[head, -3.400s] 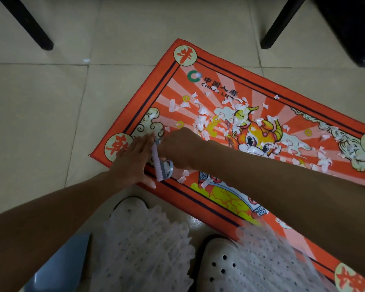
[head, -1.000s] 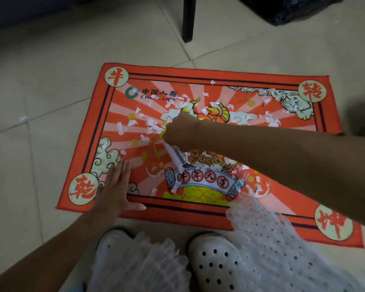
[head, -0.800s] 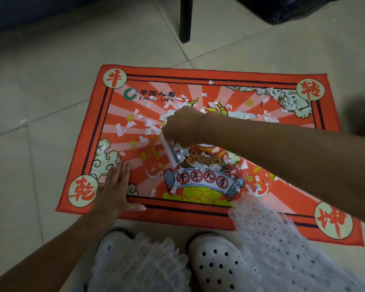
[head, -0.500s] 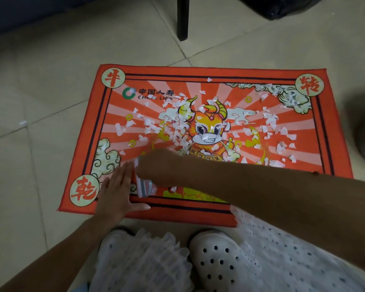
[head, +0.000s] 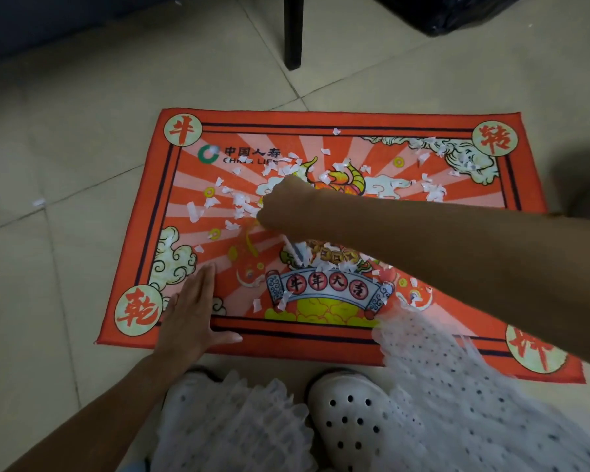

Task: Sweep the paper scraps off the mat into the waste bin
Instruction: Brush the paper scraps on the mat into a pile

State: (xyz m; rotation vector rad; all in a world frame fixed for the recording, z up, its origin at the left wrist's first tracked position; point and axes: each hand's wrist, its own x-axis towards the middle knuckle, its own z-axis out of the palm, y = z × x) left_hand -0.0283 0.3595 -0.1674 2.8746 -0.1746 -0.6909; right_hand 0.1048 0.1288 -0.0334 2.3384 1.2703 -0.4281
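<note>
An orange-red mat [head: 321,119] with a cartoon ox print lies on the tiled floor. White paper scraps [head: 242,202] are scattered over its middle and far right part. My right hand [head: 285,207] is over the mat's centre and grips a small pale brush [head: 295,252] whose bristle end points down onto a clump of scraps. My left hand [head: 191,311] lies flat with straight fingers on the mat's near left edge. A black bin bag [head: 457,11] shows at the top right.
A black furniture leg [head: 293,32] stands on the tiles just beyond the mat. One stray scrap [head: 38,202] lies on the floor to the left. My white clogs [head: 351,417] and a white dotted skirt are at the near edge of the mat.
My right hand has moved with the brush from beside my left hand back out to the mat's centre. My left hand has stayed flat on the near left edge.
</note>
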